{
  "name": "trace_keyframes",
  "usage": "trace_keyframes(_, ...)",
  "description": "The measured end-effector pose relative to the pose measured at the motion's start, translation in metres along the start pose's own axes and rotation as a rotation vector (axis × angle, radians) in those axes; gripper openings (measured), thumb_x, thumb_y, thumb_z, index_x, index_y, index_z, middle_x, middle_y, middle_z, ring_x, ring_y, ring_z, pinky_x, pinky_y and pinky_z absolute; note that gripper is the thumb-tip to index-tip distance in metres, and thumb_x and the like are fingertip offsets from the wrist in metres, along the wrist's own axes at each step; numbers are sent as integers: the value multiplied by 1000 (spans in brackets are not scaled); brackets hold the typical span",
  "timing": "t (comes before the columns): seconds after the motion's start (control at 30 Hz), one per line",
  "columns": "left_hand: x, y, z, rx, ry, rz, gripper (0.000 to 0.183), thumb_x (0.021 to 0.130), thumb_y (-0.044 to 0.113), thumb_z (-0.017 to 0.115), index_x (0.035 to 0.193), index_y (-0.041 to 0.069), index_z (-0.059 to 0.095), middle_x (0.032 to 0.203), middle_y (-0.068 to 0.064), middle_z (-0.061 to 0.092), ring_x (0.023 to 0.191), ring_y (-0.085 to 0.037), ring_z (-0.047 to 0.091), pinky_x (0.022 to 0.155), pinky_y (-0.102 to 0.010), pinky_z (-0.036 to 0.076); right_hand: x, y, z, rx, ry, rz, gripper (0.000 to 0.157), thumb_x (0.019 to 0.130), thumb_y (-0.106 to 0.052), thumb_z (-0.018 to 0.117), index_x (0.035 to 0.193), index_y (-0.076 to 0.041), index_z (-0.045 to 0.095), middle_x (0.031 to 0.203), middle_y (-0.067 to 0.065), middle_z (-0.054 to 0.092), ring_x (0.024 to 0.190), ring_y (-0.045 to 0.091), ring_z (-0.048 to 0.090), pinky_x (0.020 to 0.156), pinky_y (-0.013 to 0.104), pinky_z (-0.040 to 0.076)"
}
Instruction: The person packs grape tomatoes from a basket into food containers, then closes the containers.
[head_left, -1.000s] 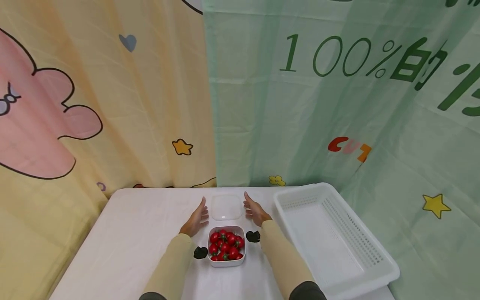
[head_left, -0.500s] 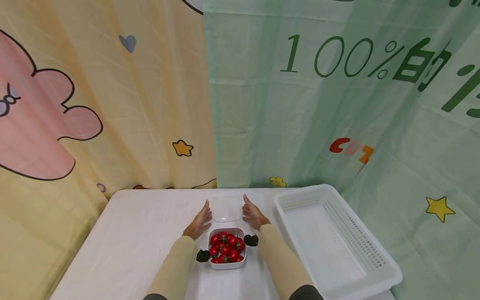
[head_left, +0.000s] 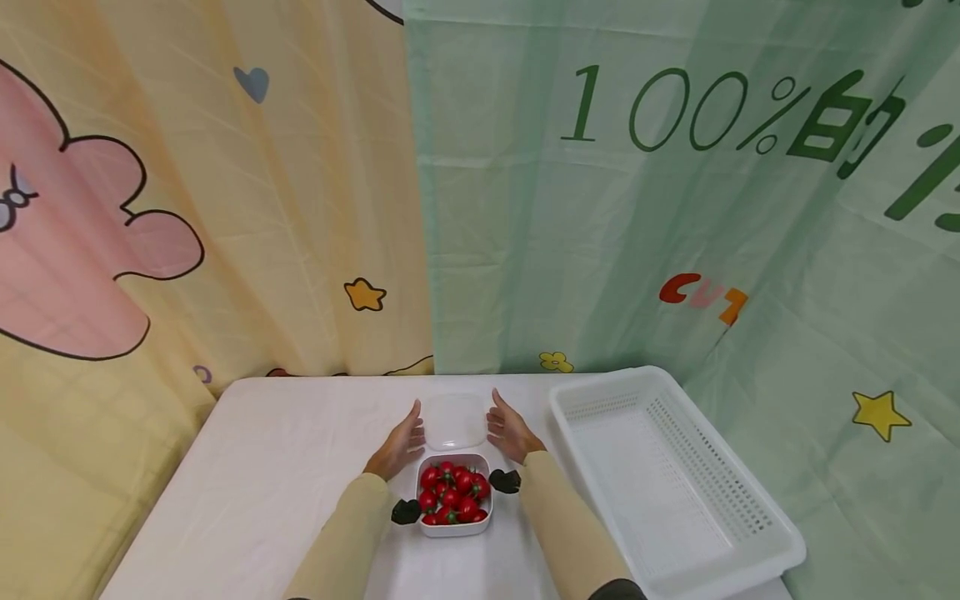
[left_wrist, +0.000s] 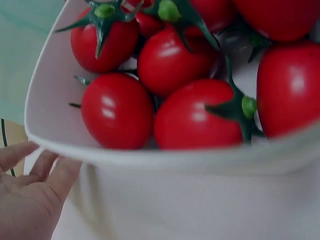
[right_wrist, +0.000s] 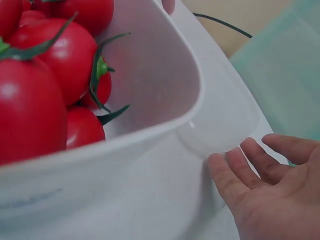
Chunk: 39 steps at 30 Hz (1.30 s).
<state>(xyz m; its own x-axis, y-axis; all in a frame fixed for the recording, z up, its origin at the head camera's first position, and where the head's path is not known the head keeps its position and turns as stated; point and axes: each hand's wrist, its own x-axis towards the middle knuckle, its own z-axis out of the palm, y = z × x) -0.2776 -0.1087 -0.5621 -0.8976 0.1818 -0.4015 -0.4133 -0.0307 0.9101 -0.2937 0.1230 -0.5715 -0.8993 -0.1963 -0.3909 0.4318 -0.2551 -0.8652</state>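
Observation:
A white square tub (head_left: 453, 531) full of red cherry tomatoes (head_left: 450, 497) with green stems stands near the front of the table. Just behind it is a clear, shallow lid (head_left: 455, 421). My left hand (head_left: 397, 448) is at the lid's left side, fingers extended; in the left wrist view the tub hides the lid. On the opposite side, my right hand (head_left: 514, 427) has its fingers loosely extended and thumb up. In the right wrist view its fingertips (right_wrist: 218, 161) are at the lid's edge.
A large white plastic basket (head_left: 765, 533) with slotted walls stands on the right of the white-covered table (head_left: 247, 467). Printed curtains (head_left: 510, 208) hang behind and beside the table.
Both hands have come in closer to the lid's sides, the left one moving right. In the last half second the lid's near edge has shifted slightly toward the tub. The tomatoes stay in place.

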Motion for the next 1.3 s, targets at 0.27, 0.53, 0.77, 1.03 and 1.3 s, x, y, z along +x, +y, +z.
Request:
trace_keyframes(0.27, -1, 3, 6, 27, 59, -11, 94, 97, 61, 36, 144, -18, 15, 144, -41, 20, 133, -53, 25, 112, -55, 29, -7, 0, 10, -10, 45, -30, 91, 91, -57, 55, 143, 11, 27, 140, 24, 32, 125, 35, 31, 114, 52, 27)
trace_keyframes(0.53, -8, 3, 8, 15, 83, 27, 85, 99, 55, 37, 144, -15, 21, 139, -37, 25, 128, -48, 30, 111, -55, 32, -15, 0, 12, -98, 82, -38, 93, 88, -63, 55, 140, 10, 34, 135, 22, 37, 119, 33, 37, 111, 52, 33)
trace_keyframes(0.77, -18, 11, 11, 88, 54, 82, 85, 99, 55, 36, 146, -14, 19, 139, -39, 27, 129, -50, 32, 110, -56, 33, -25, -6, 13, -159, 55, -77, 83, 95, -56, 49, 142, 10, 32, 139, 27, 35, 123, 40, 38, 109, 54, 34)
trace_keyframes(1.03, -23, 13, 14, 142, 37, 135, 77, 101, 50, 35, 144, -14, 23, 141, -38, 30, 131, -50, 32, 109, -56, 33, -31, -10, 14, -215, 55, -125, 75, 96, -54, 48, 136, 9, 39, 131, 25, 42, 120, 40, 45, 108, 53, 36)
trace_keyframes(1.3, -34, 5, 15, 199, 46, 174, 75, 101, 49, 37, 142, -14, 27, 143, -34, 32, 132, -49, 31, 110, -58, 30, -39, -8, 15, -292, 47, -171, 72, 97, -49, 50, 135, 12, 39, 131, 28, 45, 120, 43, 46, 109, 54, 35)
